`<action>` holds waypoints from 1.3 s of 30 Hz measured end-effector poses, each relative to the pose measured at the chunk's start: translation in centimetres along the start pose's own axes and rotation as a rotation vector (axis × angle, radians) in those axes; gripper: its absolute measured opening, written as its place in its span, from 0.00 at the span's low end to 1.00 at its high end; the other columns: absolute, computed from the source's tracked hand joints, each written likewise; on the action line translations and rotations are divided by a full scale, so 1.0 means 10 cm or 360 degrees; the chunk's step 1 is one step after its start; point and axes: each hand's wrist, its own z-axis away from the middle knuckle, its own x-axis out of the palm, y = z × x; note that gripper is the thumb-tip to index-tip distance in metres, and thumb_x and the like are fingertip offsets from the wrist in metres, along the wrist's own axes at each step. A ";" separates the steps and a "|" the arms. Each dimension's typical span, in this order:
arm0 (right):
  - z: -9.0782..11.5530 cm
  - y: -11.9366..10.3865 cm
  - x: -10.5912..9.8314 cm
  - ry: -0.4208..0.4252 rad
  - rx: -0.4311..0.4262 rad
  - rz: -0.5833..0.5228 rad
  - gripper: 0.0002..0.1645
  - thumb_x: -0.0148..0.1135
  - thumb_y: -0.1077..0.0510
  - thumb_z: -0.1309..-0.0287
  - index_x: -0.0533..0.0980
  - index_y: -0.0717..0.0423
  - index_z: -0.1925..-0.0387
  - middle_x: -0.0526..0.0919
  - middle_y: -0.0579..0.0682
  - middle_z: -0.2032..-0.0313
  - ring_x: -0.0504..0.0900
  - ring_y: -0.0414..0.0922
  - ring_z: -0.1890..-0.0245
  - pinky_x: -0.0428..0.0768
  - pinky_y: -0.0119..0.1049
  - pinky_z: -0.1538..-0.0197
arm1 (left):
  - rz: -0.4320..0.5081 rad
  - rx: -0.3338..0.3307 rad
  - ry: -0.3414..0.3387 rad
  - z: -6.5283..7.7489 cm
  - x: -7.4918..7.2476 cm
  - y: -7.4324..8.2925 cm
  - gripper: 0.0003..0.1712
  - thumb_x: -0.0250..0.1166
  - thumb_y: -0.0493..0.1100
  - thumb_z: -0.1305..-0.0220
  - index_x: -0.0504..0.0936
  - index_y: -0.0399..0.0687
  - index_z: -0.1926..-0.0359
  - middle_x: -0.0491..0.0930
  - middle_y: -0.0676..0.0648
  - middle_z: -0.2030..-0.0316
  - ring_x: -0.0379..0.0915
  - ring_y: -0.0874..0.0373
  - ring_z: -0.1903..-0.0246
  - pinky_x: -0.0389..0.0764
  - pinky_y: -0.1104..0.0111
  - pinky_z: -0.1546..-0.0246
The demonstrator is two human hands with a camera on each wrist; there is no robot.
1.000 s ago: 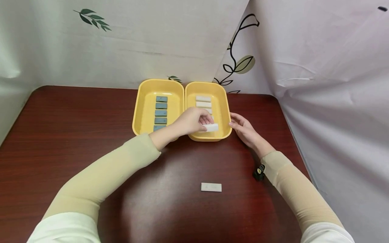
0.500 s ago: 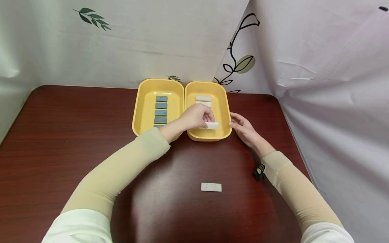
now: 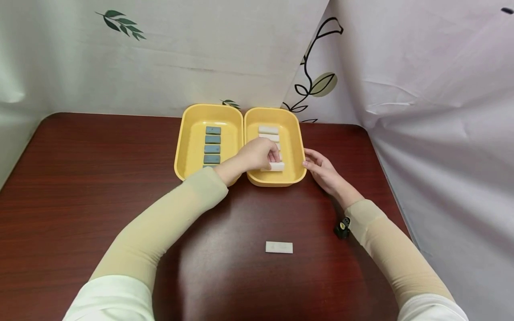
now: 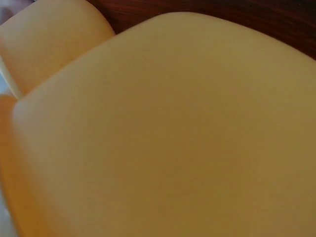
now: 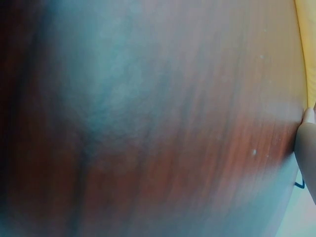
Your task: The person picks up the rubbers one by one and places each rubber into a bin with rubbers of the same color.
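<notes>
My left hand reaches into the right yellow bin and pinches a white rectangular block between thumb and fingers, near the bin's front wall. More white blocks lie in a column behind it, some partly hidden by the hand. Against the outer right wall of this bin rest the fairly straight fingers of my right hand. One more white block lies flat on the table in front. The left wrist view is filled mostly by a yellow bin wall.
Touching on the left stands another yellow bin, with several grey-green blocks in a column; the left forearm passes over its front corner. Both bins stand on a dark red-brown wooden table, close to the white patterned curtain behind.
The left hand has moved slightly toward the back with the white block, which then shifted a little to the left. The right hand stays at the bin's side.
</notes>
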 end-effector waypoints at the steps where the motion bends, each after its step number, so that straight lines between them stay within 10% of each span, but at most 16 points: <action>1: 0.00 0.00 0.00 -0.0001 -0.0001 -0.0001 0.35 0.47 0.71 0.25 0.52 0.74 0.21 0.84 0.38 0.47 0.81 0.32 0.44 0.75 0.22 0.37 | -0.0015 0.0000 -0.0001 0.00 0.00 -0.01 0.14 0.71 0.26 0.46 0.90 0.42 0.60 0.89 0.46 0.61 0.83 0.55 0.58 0.83 0.66 0.50; 39: 0.01 -0.02 0.02 -0.0006 0.0002 -0.0026 0.35 0.48 0.71 0.25 0.53 0.74 0.22 0.84 0.37 0.46 0.81 0.32 0.43 0.74 0.22 0.36 | -0.0277 -0.0039 -0.0050 -0.09 0.09 -0.02 0.16 0.64 0.25 0.43 0.90 0.46 0.60 0.86 0.49 0.62 0.79 0.55 0.56 0.82 0.64 0.50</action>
